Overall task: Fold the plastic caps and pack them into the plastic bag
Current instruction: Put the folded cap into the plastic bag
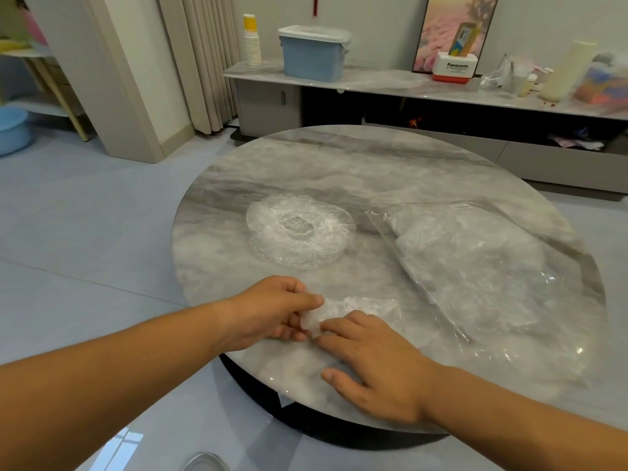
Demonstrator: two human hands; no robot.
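Note:
A clear plastic cap (360,307) lies partly folded near the front edge of the round marble table (339,164). My left hand (272,311) pinches its left end between thumb and curled fingers. My right hand (370,362) lies flat with straight fingers pressing the cap against the table. A stack of unfolded round clear caps (300,229) sits in the middle of the table. At the right lies a large clear plastic bag (482,266) with crumpled caps inside, its open end toward the near right edge.
Behind the table runs a low marble-topped cabinet (373,81) with a blue lidded box (312,54), a stack of paper cups (252,42), a white and red Panasonic box (453,68) and bottles. A blue basin (12,130) stands on the floor at far left.

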